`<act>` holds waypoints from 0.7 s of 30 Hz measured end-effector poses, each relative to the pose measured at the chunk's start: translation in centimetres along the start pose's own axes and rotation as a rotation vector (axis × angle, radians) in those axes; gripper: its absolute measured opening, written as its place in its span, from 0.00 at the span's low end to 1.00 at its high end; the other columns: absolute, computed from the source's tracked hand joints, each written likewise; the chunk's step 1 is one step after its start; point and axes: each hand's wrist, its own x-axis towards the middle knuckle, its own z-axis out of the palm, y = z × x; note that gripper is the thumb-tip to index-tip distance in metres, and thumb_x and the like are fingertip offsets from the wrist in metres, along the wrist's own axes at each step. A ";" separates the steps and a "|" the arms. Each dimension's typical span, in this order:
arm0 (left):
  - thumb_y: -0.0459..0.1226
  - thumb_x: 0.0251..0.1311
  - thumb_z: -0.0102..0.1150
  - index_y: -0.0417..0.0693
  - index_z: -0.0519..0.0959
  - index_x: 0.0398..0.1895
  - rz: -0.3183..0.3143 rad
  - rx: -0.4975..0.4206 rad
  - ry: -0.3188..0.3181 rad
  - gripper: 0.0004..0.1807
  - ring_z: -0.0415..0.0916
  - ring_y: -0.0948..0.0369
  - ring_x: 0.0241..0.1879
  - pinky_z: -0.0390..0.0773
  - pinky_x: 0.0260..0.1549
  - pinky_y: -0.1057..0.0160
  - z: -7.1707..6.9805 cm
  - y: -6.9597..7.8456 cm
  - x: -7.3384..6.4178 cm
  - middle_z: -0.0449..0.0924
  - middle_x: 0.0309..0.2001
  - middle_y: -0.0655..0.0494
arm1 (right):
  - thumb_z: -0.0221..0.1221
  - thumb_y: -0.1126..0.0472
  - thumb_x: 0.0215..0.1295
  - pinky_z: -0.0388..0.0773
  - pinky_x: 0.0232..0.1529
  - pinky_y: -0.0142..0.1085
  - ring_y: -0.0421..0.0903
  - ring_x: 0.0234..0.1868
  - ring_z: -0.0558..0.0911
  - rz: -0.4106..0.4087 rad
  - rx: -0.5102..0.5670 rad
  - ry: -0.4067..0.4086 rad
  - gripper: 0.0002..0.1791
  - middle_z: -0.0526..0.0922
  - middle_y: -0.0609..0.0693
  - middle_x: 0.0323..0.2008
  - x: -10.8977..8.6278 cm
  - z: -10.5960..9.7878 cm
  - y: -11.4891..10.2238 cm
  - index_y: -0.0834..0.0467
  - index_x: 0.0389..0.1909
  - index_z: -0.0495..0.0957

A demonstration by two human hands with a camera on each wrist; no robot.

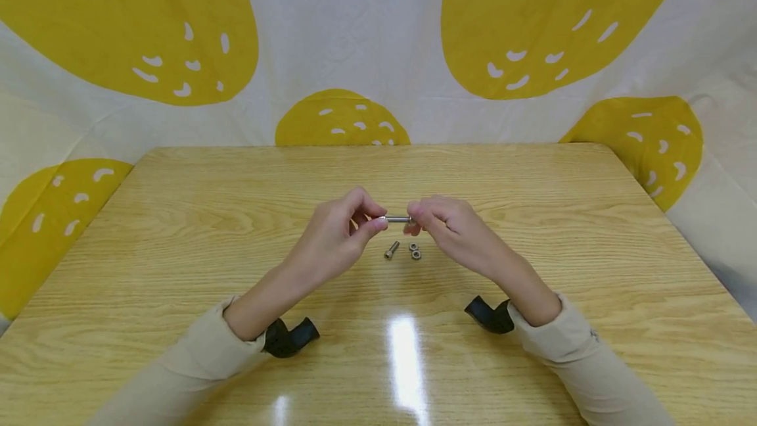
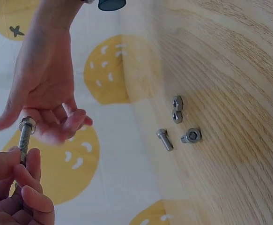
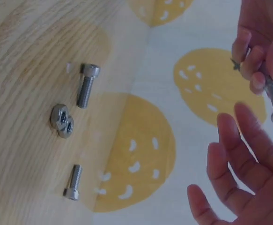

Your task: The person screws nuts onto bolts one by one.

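Note:
In the head view my left hand (image 1: 340, 232) pinches a metal bolt (image 1: 397, 219) between thumb and fingers, holding it level above the table. A nut (image 2: 27, 123) sits on the bolt's far end, seen clearly in the left wrist view. My right hand (image 1: 458, 232) is beside that end; both wrist views show its fingers (image 3: 239, 159) spread and relaxed around the nut, not gripping it. Below the hands lie a socket-head bolt (image 1: 391, 250) and two nuts (image 1: 415, 250). The wrist views show a second loose bolt (image 3: 73, 183), hidden in the head view.
The wood-grain table (image 1: 177, 248) is glossy and reflects light near its front. Behind it hangs a white cloth (image 1: 355, 31) with a yellow fruit print. A black wrist mount (image 1: 291, 337) projects from the left cuff, and another black mount (image 1: 491, 315) from the right.

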 end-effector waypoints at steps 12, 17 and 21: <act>0.32 0.58 0.60 0.39 0.75 0.37 -0.022 -0.008 0.014 0.06 0.71 0.64 0.23 0.74 0.22 0.68 -0.2 -0.3 -0.1 0.81 0.31 0.51 | 0.62 0.64 0.59 0.73 0.40 0.33 0.40 0.38 0.74 -0.138 -0.027 0.060 0.12 0.79 0.48 0.37 -0.2 -0.3 -0.2 0.60 0.42 0.73; 0.33 0.59 0.60 0.41 0.76 0.37 -0.038 -0.016 0.007 0.06 0.71 0.64 0.25 0.73 0.23 0.68 -0.3 -0.2 -0.1 0.82 0.30 0.54 | 0.59 0.64 0.62 0.73 0.40 0.34 0.41 0.38 0.73 -0.123 -0.024 0.040 0.07 0.78 0.48 0.35 -0.2 -0.3 -0.3 0.60 0.40 0.74; 0.35 0.60 0.59 0.43 0.76 0.37 -0.054 -0.037 -0.015 0.05 0.72 0.63 0.26 0.73 0.23 0.68 -0.5 -0.2 -0.2 0.81 0.30 0.57 | 0.56 0.64 0.64 0.72 0.42 0.37 0.42 0.38 0.73 -0.104 -0.042 0.024 0.03 0.77 0.48 0.35 -0.2 -0.1 -0.3 0.59 0.37 0.74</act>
